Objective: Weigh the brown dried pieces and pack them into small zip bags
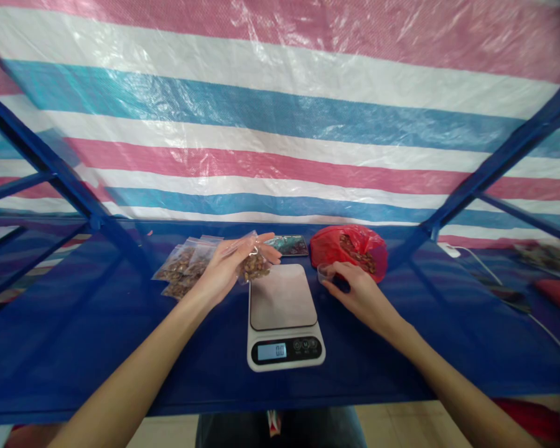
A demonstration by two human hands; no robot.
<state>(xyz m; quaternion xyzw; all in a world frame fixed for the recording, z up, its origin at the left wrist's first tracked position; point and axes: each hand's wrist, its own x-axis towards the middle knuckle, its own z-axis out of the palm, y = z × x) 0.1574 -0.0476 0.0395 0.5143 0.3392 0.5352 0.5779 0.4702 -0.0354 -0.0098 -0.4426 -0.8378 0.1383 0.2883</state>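
Note:
My left hand [224, 267] grips a small clear zip bag [255, 264] with brown dried pieces in its bottom. The bag hangs over the back left corner of a kitchen scale [284, 298], whose display reads 0.0. To the right of the scale, my right hand [352, 283] has its fingers closed on a small clear plastic cup [325, 274]; what the cup holds, I cannot make out. Just behind that hand lies an open red plastic bag [326, 244] with loose brown dried pieces [354, 252] inside.
Several filled zip bags [182, 267] lie in a pile left of the scale. Behind it rests a phone [292, 245]. Blue metal bars [70, 180] flank the blue tabletop [205, 367], with a striped sheet [261, 149] at the back. A white cable [480, 264] runs at right.

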